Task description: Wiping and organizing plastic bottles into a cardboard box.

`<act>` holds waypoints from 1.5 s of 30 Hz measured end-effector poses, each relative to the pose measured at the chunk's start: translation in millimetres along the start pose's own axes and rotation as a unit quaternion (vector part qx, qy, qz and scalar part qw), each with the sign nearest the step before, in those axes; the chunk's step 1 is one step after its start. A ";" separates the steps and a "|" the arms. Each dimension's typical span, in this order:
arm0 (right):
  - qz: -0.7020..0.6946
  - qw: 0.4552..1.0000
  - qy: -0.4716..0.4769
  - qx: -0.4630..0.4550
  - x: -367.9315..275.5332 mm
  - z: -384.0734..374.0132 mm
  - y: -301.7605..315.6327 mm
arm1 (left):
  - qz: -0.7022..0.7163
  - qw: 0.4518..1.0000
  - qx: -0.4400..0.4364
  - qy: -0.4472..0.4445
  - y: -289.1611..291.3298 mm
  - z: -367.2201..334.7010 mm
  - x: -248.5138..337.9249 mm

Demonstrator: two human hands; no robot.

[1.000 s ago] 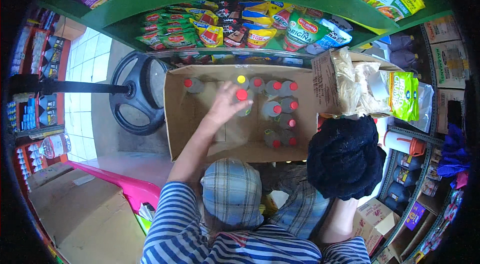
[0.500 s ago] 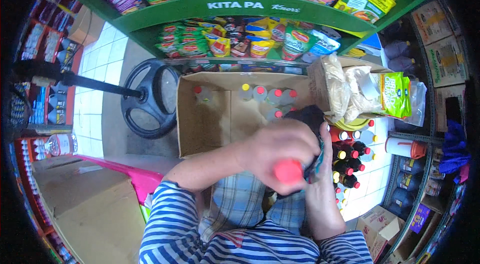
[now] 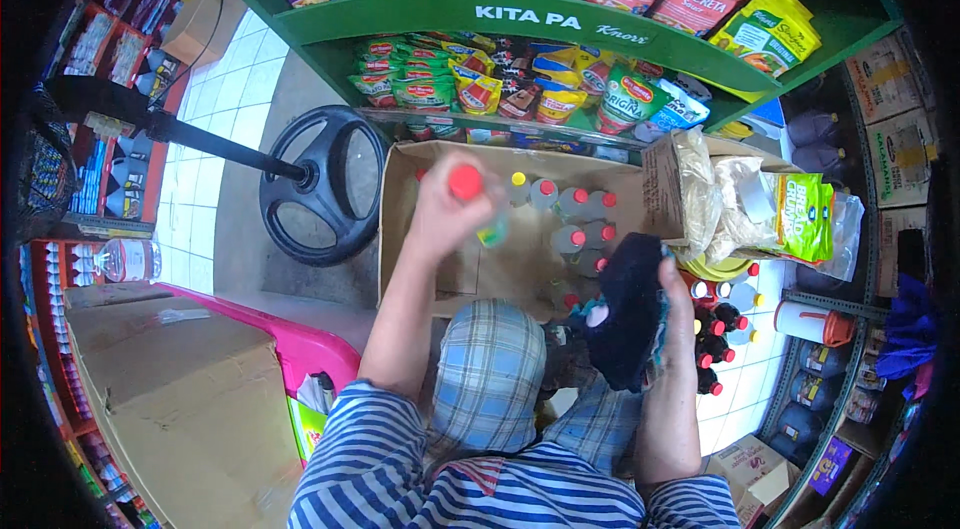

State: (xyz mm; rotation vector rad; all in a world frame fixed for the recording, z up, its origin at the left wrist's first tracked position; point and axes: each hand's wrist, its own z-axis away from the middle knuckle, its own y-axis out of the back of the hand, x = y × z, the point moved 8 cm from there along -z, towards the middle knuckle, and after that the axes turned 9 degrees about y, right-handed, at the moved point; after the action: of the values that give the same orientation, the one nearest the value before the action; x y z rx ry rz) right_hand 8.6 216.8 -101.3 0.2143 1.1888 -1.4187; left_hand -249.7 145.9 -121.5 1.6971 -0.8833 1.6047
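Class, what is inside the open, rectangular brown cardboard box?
Clear red-capped bottles and one clear yellow-capped bottle stand inside. The left hand, gripping another red-capped bottle, and a dark fuzzy cloth hide parts of the box; what is there cannot be told.

We're looking straight down from the wearer's head, one wide fisheye, the cardboard box (image 3: 515, 254) close below at mid-frame, green shelf (image 3: 550, 35) slanting across the top!

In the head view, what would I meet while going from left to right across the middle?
Clear bottle, black wheel, left hand holding a red-capped bottle, yellow-capped bottle, dark cloth, right hand, green packet.
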 end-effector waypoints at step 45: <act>-0.108 0.984 0.059 0.125 -27.1 -18.8 69.4 | -0.527 0.757 -0.385 0.016 -201.6 -18.8 -287.8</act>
State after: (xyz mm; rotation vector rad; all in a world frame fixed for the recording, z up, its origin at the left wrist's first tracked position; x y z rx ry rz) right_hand 63.7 264.2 -126.1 0.3563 1.1531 -1.7695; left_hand -104.6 290.5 -407.6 1.1374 -0.3061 0.3754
